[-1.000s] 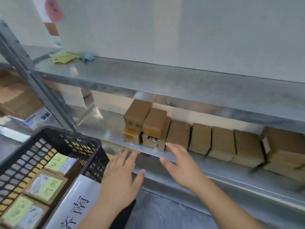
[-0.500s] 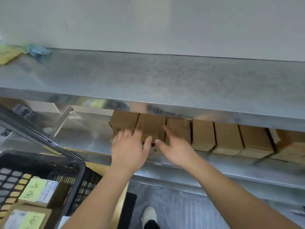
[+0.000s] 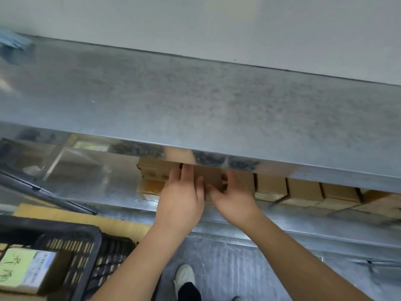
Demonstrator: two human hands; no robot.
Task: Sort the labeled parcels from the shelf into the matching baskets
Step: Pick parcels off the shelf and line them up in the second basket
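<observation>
Brown cardboard parcels stand in a row on the lower metal shelf (image 3: 121, 198), partly hidden under the upper shelf's front edge. My left hand (image 3: 181, 200) and my right hand (image 3: 234, 198) are together on one small brown parcel (image 3: 211, 180) in the stack at the row's left end. My left fingers reach along its left side, and my right thumb and fingers curl around its right side. To its left sit two stacked parcels (image 3: 156, 170). More parcels (image 3: 303, 191) continue to the right.
A black plastic basket (image 3: 91, 242) at lower left holds a parcel with a yellow-green handwritten label (image 3: 19, 266). The wide upper metal shelf (image 3: 195, 109) overhangs the parcels. A grey floor and my shoe (image 3: 184, 276) show below.
The view has closed in on the shelf. Both hands went from hovering open in front of the shelf to reaching in and taking hold of one parcel in the left stack.
</observation>
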